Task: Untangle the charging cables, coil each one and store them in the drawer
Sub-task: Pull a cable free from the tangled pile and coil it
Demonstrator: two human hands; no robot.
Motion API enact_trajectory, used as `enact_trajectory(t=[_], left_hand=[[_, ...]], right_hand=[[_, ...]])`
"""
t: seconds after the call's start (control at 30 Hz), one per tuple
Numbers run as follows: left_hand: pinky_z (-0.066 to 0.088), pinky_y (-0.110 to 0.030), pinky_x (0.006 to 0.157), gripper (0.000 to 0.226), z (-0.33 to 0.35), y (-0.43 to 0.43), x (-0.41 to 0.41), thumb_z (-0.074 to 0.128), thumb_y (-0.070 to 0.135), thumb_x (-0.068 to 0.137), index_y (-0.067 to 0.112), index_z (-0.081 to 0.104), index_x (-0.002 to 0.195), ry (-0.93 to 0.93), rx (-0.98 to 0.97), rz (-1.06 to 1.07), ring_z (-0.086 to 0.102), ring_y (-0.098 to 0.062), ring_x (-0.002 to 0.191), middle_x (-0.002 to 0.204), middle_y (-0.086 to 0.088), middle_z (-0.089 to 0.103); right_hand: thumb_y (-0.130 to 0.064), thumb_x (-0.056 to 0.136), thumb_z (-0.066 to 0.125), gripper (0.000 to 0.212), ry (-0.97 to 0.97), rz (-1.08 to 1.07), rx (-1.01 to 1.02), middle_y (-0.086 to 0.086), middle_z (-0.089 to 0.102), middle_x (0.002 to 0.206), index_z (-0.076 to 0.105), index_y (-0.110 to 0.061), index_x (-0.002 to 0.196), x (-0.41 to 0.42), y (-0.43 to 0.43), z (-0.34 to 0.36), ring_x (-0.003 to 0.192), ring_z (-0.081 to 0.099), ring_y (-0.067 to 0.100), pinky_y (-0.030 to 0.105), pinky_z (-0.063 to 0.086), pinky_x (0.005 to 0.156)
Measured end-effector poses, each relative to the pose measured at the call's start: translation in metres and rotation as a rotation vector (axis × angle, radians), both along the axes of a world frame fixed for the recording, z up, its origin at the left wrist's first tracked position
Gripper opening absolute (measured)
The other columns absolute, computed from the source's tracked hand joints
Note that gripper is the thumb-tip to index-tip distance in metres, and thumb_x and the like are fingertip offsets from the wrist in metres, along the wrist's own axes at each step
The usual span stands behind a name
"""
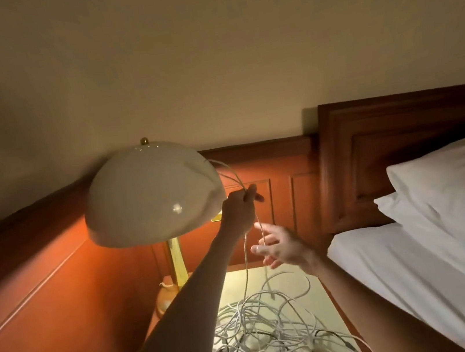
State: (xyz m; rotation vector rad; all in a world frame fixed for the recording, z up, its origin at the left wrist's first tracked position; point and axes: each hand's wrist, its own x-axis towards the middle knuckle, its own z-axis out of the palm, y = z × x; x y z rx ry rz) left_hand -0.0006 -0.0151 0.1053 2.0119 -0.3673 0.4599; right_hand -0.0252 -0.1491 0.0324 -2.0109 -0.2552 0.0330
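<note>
A tangled heap of white and dark charging cables (269,340) lies on the pale top of the nightstand (315,302). My left hand (239,208) is raised beside the lamp shade and grips one white cable (246,262). That cable loops above the fist and hangs down in two strands into the heap. My right hand (282,247) hovers just right of the hanging strands with fingers spread and holds nothing. No drawer is in view.
A table lamp with a cream dome shade (152,194) and brass stem stands at the nightstand's back left, close to my left hand. Red wood panelling (46,296) runs along the left and back. A bed with white sheet and pillows (445,218) borders the right.
</note>
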Motion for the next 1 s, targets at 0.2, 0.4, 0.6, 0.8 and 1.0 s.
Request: enact_trajectory(t=[0.2, 0.4, 0.6, 0.8, 1.0], left_hand=[[0.027, -0.028, 0.049, 0.044, 0.032, 0.003, -0.015, 0.039, 0.034, 0.106, 0.028, 0.066, 0.072, -0.117, -0.085, -0.031, 0.036, -0.005, 0.035, 0.034, 0.007, 0.036], [0.027, -0.019, 0.042, 0.032, 0.011, 0.022, -0.029, 0.038, 0.040, 0.105, 0.026, 0.067, 0.108, 0.109, -0.654, -0.185, 0.029, -0.004, 0.041, 0.059, 0.005, 0.037], [0.031, -0.021, 0.050, 0.049, -0.023, 0.022, -0.045, 0.059, 0.036, 0.097, 0.026, 0.042, 0.141, 0.555, -0.724, -0.093, 0.043, -0.009, 0.058, 0.094, -0.003, 0.061], [0.052, -0.019, 0.080, 0.038, -0.062, 0.032, -0.045, 0.064, 0.044, 0.092, 0.024, 0.067, 0.124, 0.366, 0.105, 0.024, 0.064, -0.008, 0.097, 0.120, 0.002, 0.070], [0.046, -0.019, 0.067, 0.043, -0.086, 0.030, -0.050, 0.072, 0.036, 0.086, 0.028, 0.061, 0.127, 0.501, 0.051, -0.033, 0.062, -0.007, 0.083, 0.111, 0.001, 0.070]], right_hand=[[-0.013, 0.103, 0.053, 0.023, -0.022, -0.007, 0.060, 0.012, 0.073, 0.084, 0.072, -0.002, 0.099, 0.006, 0.022, 0.019, 0.062, 0.067, 0.020, 0.027, 0.056, 0.055], [-0.018, 0.102, 0.054, 0.025, -0.231, -0.192, 0.201, 0.014, 0.073, 0.081, 0.070, 0.000, 0.094, 0.014, 0.010, 0.060, 0.057, 0.068, 0.018, 0.029, 0.060, 0.055], [-0.017, 0.102, 0.054, 0.023, -0.285, -0.270, 0.229, 0.015, 0.072, 0.079, 0.069, -0.001, 0.093, 0.010, 0.017, 0.082, 0.059, 0.069, 0.021, 0.028, 0.060, 0.055], [-0.016, 0.102, 0.055, 0.024, -0.237, -0.282, 0.221, 0.015, 0.071, 0.076, 0.068, 0.001, 0.093, 0.004, 0.017, 0.101, 0.057, 0.071, 0.025, 0.035, 0.062, 0.058], [-0.014, 0.101, 0.056, 0.021, -0.151, -0.256, 0.206, 0.019, 0.069, 0.080, 0.068, 0.000, 0.092, -0.009, 0.014, 0.104, 0.052, 0.069, 0.020, 0.031, 0.061, 0.054]])
